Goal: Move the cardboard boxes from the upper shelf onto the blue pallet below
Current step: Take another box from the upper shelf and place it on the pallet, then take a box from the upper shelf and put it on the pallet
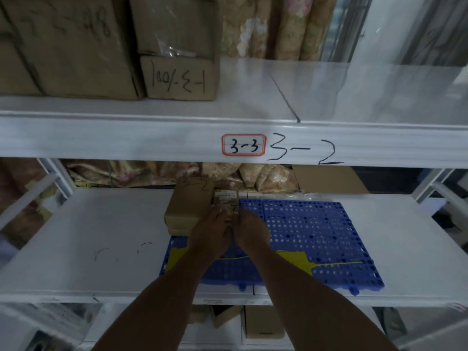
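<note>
1. Both hands were low on the lower shelf point(101, 236). The left hand point(211, 231) and right hand point(250, 233) sat side by side, each clamped on the near end of the small box point(226, 198). Fingertips were blurred, so the exact finger wrap was unclear.
2. The small box sat at the far-left part of the blue pallet point(304, 236), touching or just beside the larger box point(188, 206) marked 3-2. Whether it was fully set down could not be told.
3. Step in hand, judged: placing the small box. To do it well, set it flat, slide it snug against the larger box, keep it square to the pallet edge, and only then let go.
4. Most of the pallet on the right was bare, with yellow tape point(293, 259) near the front. Packing tight to the left would save room.
5. The upper shelf point(253, 102) held a big box point(68, 46) on the left and a marked box point(179, 78) with a top box point(174, 24) stacked on it. The task looked well short of done.
6. Risk: the stacked pair could tip if the lower one is pulled first, so take the top box first.
</note>
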{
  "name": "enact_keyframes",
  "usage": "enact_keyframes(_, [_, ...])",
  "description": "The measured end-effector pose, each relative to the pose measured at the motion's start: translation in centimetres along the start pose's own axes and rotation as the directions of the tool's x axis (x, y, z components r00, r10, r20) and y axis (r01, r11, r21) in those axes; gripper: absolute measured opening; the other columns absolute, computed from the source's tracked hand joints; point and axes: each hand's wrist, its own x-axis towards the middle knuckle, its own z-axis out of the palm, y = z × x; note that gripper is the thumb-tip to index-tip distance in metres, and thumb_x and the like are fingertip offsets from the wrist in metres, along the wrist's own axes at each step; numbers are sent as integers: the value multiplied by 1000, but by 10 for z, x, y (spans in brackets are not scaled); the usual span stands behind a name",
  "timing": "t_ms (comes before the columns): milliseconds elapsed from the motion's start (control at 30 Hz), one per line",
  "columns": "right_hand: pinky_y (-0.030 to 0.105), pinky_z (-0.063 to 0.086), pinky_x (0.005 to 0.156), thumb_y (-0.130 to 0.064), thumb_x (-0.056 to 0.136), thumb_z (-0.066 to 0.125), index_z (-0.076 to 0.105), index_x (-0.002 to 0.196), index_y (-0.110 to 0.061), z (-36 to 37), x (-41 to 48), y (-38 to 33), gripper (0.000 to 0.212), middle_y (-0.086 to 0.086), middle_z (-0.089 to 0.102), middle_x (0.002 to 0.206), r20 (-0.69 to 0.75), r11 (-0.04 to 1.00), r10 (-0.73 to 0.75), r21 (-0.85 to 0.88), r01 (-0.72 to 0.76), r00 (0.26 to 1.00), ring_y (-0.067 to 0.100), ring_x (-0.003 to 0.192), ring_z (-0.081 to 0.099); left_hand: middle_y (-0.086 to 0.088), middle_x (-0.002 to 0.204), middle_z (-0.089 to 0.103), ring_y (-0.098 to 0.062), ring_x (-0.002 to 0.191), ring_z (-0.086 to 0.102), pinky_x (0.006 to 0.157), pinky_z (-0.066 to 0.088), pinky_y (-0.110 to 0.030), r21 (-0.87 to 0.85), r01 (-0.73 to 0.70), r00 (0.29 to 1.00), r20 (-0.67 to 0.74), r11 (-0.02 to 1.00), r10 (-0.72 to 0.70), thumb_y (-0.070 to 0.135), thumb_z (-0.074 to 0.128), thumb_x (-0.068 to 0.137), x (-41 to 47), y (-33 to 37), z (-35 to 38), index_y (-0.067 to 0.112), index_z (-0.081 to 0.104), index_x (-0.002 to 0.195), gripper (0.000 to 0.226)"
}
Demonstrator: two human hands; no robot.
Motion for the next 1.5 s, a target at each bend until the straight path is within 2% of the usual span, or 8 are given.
enact_keyframes(200, [45, 17, 123, -50, 105, 25, 23, 159, -19, -37, -28, -35, 62, 5, 16, 167, 90, 965, -179, -180, 192, 980, 27, 153, 15, -12, 153, 41, -29, 144, 35, 109, 42, -45, 82, 43, 996, -86, 996, -36, 65, -5, 92, -32, -11, -65, 11, 46, 145, 91])
enact_keyframes(367, [46, 6, 125, -58, 102, 21, 14, 160, -25, -55, -54, -83, 67, 0, 3, 169, 149, 915, -215, -314, 252, 965, 26, 155, 0, -4, 163, 19, -24, 151, 14, 121, 13, -42, 213, 144, 990, -30, 966, -141, 60, 27, 97, -60, -37, -123, 22, 32, 151, 66])
enact_keyframes(867, [51, 9, 122, -63, 100, 29, 20, 159, -31, -49, -206, -327, 68, 1, 14, 167, -48, 913, -323, -277, 298, 945, 26, 153, 11, -6, 155, 36, -30, 144, 30, 120, 16, -49, 144, 173, 981, -112, 974, -158, 68, 33, 91, -210, -182, -330, 24, 38, 148, 73])
enact_keyframes(967, [53, 11, 122, -64, 99, 30, 13, 158, -38, -52, -227, -368, 67, 1, 11, 168, -15, 902, -342, -285, 324, 940, 30, 153, 13, 2, 152, 43, -26, 144, 33, 119, -8, -54, 261, 144, 981, -166, 955, -103, 81, 20, 82, -227, -217, -355, 31, 42, 145, 83])
enact_keyframes(1100, [51, 16, 119, -57, 101, 38, 33, 154, -23, -78, -251, -419, 64, 7, 33, 159, 10, 895, -329, -314, 316, 944, 33, 148, 26, 5, 125, 64, -25, 120, 56, 104, 40, -50, 230, 102, 965, -260, 968, -40, 74, 16, 78, -250, -229, -402, 28, 62, 117, 77])
enact_keyframes(1200, [51, 31, 111, -64, 98, 33, 56, 136, -26, -97, -256, -443, 59, 2, 55, 143, 42, 864, -330, -389, 320, 943, 30, 134, 49, 2, 148, 47, -26, 137, 40, 114, 28, -49, 321, 105, 963, -269, 941, -16, 72, 4, 78, -258, -228, -432, 30, 47, 140, 87])
enact_keyframes(1333, [45, 14, 121, -73, 96, 24, 25, 158, -28, -141, -267, -472, 77, -3, 17, 166, 134, 880, -305, -338, 333, 943, 25, 152, 21, 4, 164, 18, -20, 152, 11, 123, 3, -45, 231, 202, 956, -260, 952, -139, 79, 9, 86, -263, -229, -472, 32, 23, 154, 85])
enact_keyframes(1500, [43, 21, 121, -69, 98, 22, 31, 156, -23, -178, -269, -497, 75, 5, 23, 165, 55, 847, -385, -375, 376, 921, 29, 150, 24, 5, 151, 44, -22, 141, 36, 116, 27, -45, 210, 233, 912, -385, 949, -139, 87, 10, 75, -259, -228, -510, 37, 46, 139, 89])
